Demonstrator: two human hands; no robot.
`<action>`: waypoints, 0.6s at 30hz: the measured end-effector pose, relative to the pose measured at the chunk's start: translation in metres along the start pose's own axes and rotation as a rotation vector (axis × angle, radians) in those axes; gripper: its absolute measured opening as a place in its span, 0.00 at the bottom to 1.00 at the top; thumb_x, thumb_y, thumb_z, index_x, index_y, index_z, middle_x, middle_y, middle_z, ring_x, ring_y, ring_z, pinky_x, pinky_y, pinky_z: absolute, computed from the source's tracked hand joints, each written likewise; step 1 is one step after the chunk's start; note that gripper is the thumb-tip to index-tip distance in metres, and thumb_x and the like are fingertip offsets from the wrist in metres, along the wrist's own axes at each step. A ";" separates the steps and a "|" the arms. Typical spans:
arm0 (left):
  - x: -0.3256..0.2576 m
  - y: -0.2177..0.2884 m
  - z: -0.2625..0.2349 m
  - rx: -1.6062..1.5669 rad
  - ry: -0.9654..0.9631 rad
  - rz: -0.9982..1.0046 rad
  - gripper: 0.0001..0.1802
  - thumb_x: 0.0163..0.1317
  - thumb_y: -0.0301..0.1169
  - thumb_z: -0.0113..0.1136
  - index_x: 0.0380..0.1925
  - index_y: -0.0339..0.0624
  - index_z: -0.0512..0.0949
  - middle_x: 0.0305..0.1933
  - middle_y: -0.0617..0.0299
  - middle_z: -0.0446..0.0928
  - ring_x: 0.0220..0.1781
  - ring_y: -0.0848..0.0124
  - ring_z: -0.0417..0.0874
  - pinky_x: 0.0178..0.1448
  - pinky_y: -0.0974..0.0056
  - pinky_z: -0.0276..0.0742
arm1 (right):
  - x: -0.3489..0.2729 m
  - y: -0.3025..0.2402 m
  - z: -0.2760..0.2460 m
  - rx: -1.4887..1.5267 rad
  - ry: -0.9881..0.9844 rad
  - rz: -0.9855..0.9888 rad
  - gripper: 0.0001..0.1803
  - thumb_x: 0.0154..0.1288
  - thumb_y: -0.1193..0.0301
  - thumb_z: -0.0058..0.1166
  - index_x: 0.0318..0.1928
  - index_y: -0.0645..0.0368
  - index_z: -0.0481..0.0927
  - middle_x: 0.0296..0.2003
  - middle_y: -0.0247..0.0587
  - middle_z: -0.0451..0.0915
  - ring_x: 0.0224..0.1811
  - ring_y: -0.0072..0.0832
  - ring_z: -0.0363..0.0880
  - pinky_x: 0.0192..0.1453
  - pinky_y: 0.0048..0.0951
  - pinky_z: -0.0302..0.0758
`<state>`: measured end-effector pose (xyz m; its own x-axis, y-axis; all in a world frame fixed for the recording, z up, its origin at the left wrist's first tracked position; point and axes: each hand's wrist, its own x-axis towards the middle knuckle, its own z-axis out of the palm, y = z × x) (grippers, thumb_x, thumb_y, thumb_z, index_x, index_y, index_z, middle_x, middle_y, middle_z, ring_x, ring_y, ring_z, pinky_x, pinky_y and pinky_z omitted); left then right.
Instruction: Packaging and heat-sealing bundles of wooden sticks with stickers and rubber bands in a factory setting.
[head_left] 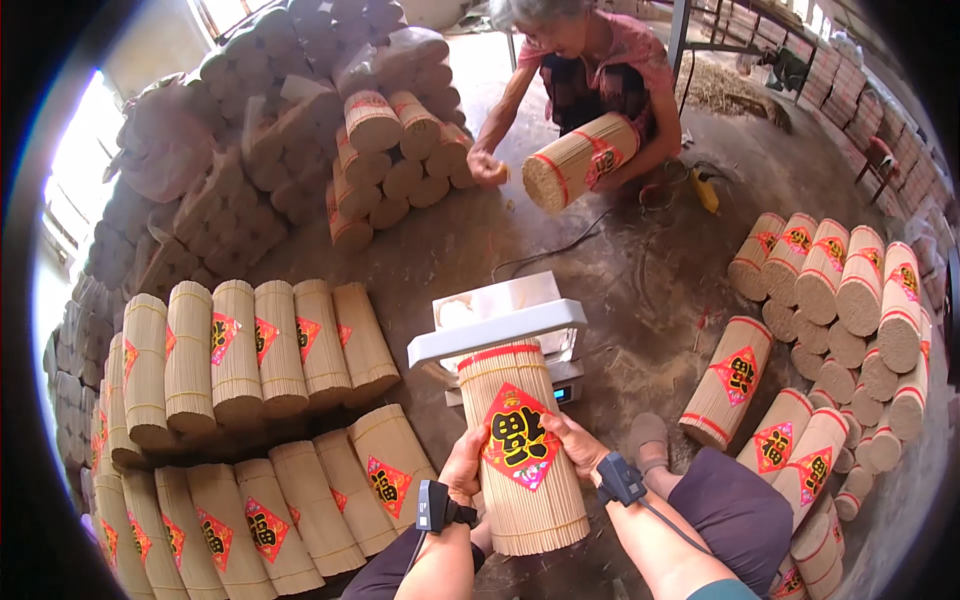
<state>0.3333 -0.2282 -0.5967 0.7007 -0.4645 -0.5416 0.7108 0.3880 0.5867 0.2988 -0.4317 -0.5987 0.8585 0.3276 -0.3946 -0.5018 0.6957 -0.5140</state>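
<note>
rough wooden-looking stick bundle (530, 512), glossy paper label (521, 437), smooth plastic-looking bar (497, 335), matt floor (640, 285)

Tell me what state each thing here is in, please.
Held bundle: banded, labelled, between both hands
Left hand: gripping bundle's left side
Right hand: gripping bundle's right side
Scale display: lit blue
Co-worker's bundle: banded, tilted, held
Left bundles: banded, in rows
Right bundles: banded, piled

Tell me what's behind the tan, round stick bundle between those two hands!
Part of a white, boxy device with a small blue-lit display shows; the bundle hides its middle from view.
</note>
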 end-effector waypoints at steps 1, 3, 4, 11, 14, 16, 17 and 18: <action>-0.001 0.001 0.002 -0.002 -0.008 0.007 0.32 0.60 0.48 0.61 0.54 0.32 0.70 0.49 0.53 0.80 0.46 0.66 0.84 0.52 0.62 0.81 | -0.004 0.001 0.002 -0.016 0.015 -0.002 0.40 0.60 0.51 0.62 0.62 0.64 0.60 0.49 0.43 0.77 0.49 0.27 0.79 0.53 0.31 0.79; 0.000 0.002 0.003 -0.013 -0.066 0.015 0.32 0.61 0.48 0.60 0.55 0.32 0.70 0.50 0.52 0.80 0.46 0.66 0.84 0.52 0.62 0.81 | -0.009 0.001 0.004 -0.037 0.029 -0.007 0.39 0.61 0.50 0.60 0.62 0.63 0.61 0.50 0.42 0.77 0.50 0.26 0.78 0.54 0.30 0.78; -0.002 0.001 0.001 -0.019 -0.058 0.016 0.32 0.61 0.48 0.60 0.55 0.32 0.70 0.50 0.52 0.80 0.46 0.66 0.84 0.52 0.62 0.81 | -0.013 0.003 0.007 -0.073 0.031 0.010 0.38 0.64 0.49 0.56 0.63 0.62 0.60 0.53 0.41 0.76 0.52 0.26 0.77 0.56 0.31 0.77; -0.013 -0.007 0.007 -0.050 -0.045 -0.071 0.36 0.62 0.56 0.57 0.57 0.38 0.69 0.53 0.53 0.79 0.50 0.66 0.83 0.55 0.59 0.80 | -0.038 0.008 0.001 -0.265 0.011 0.028 0.35 0.69 0.48 0.48 0.66 0.60 0.60 0.58 0.39 0.74 0.57 0.26 0.73 0.63 0.31 0.69; -0.030 -0.017 0.013 -0.014 -0.020 -0.044 0.37 0.59 0.57 0.59 0.57 0.37 0.70 0.55 0.55 0.78 0.52 0.66 0.81 0.58 0.59 0.77 | -0.047 0.010 0.004 -0.319 0.035 0.017 0.36 0.68 0.49 0.50 0.65 0.61 0.60 0.59 0.40 0.73 0.58 0.27 0.73 0.64 0.31 0.67; -0.035 -0.025 0.014 -0.029 0.006 -0.058 0.36 0.58 0.56 0.61 0.56 0.38 0.72 0.54 0.56 0.79 0.51 0.67 0.81 0.58 0.60 0.77 | -0.049 0.015 -0.003 -0.417 0.190 0.046 0.36 0.68 0.50 0.51 0.65 0.62 0.60 0.59 0.41 0.73 0.59 0.28 0.72 0.64 0.31 0.66; -0.039 -0.029 0.014 -0.039 0.010 -0.055 0.36 0.58 0.55 0.62 0.56 0.38 0.72 0.54 0.56 0.79 0.51 0.67 0.81 0.58 0.60 0.77 | -0.049 0.018 -0.005 -0.396 0.188 0.025 0.37 0.66 0.51 0.54 0.65 0.63 0.61 0.58 0.42 0.73 0.60 0.28 0.71 0.65 0.31 0.65; -0.042 -0.033 0.006 -0.051 0.023 -0.047 0.36 0.58 0.55 0.63 0.56 0.38 0.72 0.54 0.56 0.79 0.51 0.66 0.81 0.58 0.60 0.77 | -0.050 0.019 0.001 -0.393 0.177 0.029 0.37 0.66 0.51 0.54 0.65 0.63 0.61 0.58 0.42 0.73 0.60 0.28 0.71 0.65 0.31 0.65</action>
<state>0.2795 -0.2264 -0.5897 0.6671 -0.4647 -0.5822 0.7449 0.4068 0.5288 0.2466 -0.4342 -0.5876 0.8289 0.2052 -0.5203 -0.5574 0.3800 -0.7382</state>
